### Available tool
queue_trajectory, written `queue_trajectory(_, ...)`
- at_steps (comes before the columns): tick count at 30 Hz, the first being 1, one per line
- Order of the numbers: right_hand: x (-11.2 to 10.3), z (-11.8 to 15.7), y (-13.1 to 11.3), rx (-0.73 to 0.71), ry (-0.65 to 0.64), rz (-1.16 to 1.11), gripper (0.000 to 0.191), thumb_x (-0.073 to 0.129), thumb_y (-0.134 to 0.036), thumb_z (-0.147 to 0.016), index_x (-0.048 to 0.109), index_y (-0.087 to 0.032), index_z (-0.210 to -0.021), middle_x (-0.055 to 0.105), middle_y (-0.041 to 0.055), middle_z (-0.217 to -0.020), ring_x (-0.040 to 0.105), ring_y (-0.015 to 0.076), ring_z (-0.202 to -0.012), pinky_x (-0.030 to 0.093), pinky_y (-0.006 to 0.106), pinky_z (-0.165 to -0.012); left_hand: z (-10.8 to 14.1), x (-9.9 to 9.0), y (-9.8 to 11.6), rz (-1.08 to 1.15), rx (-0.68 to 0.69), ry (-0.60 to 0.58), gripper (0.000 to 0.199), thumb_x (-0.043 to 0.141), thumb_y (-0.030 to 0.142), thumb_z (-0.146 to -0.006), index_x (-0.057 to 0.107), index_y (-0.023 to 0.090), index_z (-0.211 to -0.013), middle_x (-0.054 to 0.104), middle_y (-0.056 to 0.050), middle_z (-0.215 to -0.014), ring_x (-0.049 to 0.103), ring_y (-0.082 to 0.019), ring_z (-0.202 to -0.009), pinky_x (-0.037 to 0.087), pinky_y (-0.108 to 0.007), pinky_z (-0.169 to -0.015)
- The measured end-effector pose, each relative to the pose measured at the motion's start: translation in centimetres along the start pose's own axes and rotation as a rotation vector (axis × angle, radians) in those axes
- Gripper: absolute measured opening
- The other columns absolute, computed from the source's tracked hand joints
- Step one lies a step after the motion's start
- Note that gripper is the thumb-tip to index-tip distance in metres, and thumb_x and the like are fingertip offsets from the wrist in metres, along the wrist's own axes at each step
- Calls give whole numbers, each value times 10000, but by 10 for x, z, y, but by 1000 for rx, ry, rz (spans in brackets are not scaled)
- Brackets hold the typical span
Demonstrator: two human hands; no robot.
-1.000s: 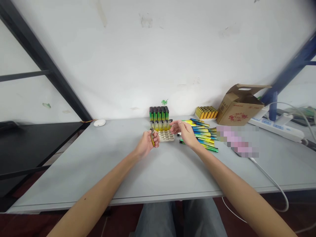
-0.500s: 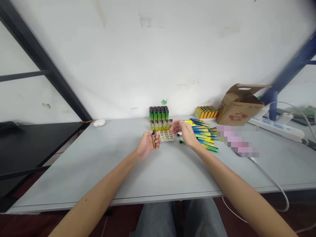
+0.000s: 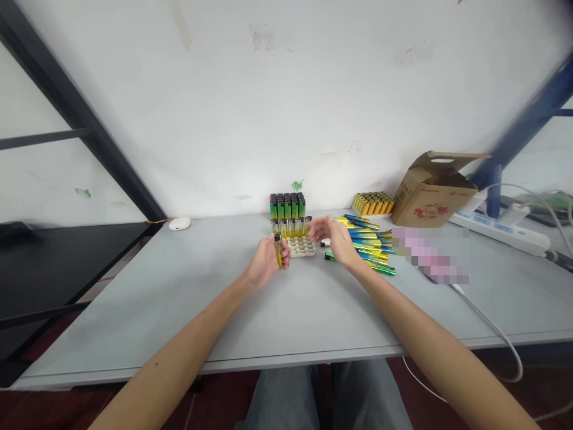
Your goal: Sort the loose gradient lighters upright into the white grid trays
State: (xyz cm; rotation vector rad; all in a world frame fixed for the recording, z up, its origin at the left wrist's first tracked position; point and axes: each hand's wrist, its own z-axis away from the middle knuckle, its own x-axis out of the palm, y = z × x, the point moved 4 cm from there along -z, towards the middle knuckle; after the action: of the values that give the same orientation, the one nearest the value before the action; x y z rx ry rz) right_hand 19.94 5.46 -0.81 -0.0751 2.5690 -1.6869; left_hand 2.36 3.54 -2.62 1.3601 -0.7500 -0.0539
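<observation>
My left hand [image 3: 265,261] is closed round a yellow lighter with a black top [image 3: 279,251], held nearly upright in front of a pale tray with round hollows [image 3: 302,247]. Green lighters [image 3: 287,207] stand in rows at the back of the tray, and a row of clear-and-yellow lighters [image 3: 292,228] stands before them. At the right end of that yellow row is my right hand [image 3: 333,237], its fingers curled; whether they touch the end lighter is unclear. Beside it, several shiny blue, yellow and green lighters [image 3: 369,243] lie in a loose pile.
A tray of orange-yellow lighters [image 3: 374,204] stands by the wall, next to an open cardboard box [image 3: 433,194]. A white power strip [image 3: 501,233] and cable are at the right. A white case [image 3: 179,224] lies on the grey table [image 3: 188,286] at the left.
The lighter in my left hand is tilted slightly differently. My right hand has stayed almost still beside the yellow row.
</observation>
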Motion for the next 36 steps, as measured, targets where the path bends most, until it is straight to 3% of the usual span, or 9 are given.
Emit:
queue_trajectory(5,-3,-1,0,-35,23,46,522,328,-569,-921,674,-179,-922,667,54,-773,620,155,-662,471,283,-611,1,0,-2,-82,20,38,300,394,375,-905,569,156,-1010,480,-7,-750,532,-132,-679,475,-289,-675)
queue_trajectory(11,1,2,-6,-118,24,247,312,511,-454,-877,677,-202,-956,691,41,-877,635,175,-810,494,293,-699,1,3,2,-353,108,85,304,634,429,-804,575,143,-892,649,-62,-840,629,-174,-796,512,-359,-774)
queue_trajectory(16,17,11,-16,-233,-73,340,214,607,-355,-825,696,-212,-956,713,48,-981,640,192,-930,489,328,-842,1,0,0,-506,164,128,304,684,421,-756,611,136,-831,686,-61,-777,645,-174,-753,518,-332,-739)
queue_trajectory(29,37,8,-5,-69,-123,167,201,655,-342,-753,657,-197,-892,695,42,-852,653,171,-759,544,330,-716,3,-9,6,-623,227,198,252,713,397,-702,657,152,-722,659,-24,-647,620,-174,-673,462,-249,-561)
queue_trajectory(33,38,4,-7,-73,-112,135,200,669,-338,-742,641,-187,-870,685,42,-851,645,160,-769,532,313,-734,2,-12,12,-711,229,190,270,716,412,-693,676,161,-783,684,-29,-724,647,-192,-749,500,-272,-649)
queue_trajectory(36,34,-1,-7,-79,-16,85,227,667,-345,-747,626,-178,-895,677,40,-830,645,156,-766,523,297,-727,1,-22,25,-802,267,313,433,736,431,-668,658,178,-1011,709,-66,-916,655,-211,-878,502,-318,-806)
